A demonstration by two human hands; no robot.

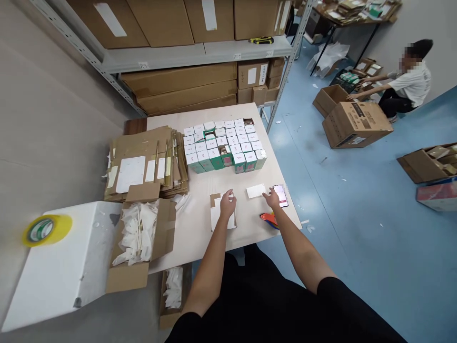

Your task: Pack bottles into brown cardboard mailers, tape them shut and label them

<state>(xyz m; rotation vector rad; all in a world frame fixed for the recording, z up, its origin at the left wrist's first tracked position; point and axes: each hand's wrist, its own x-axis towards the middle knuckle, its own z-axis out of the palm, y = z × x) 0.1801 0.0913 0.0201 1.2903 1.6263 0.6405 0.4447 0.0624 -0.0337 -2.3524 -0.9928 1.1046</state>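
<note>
My left hand (pixel 227 205) is over a small flat brown carton with a white label (pixel 216 215). Its fingers are loosely curled and apart, with nothing visible between them. My right hand (pixel 272 198) has its fingers apart at the right end of a white slip (pixel 254 191); I cannot tell whether they touch it. Beside that hand lies a phone (pixel 282 196) with its screen lit. An orange and blue tool, perhaps a tape dispenser (pixel 269 219), lies partly hidden by my right forearm. Rows of small white and green boxes (pixel 224 143) stand behind my hands.
Flattened cardboard (pixel 130 174) is stacked at the left of the table (pixel 203 183). An open carton of white paper (pixel 139 233) stands nearer, beside yellow tape (pixel 47 229) on a white block. Shelving (pixel 200 57) rises behind. A person (pixel 409 78) crouches by cartons at right.
</note>
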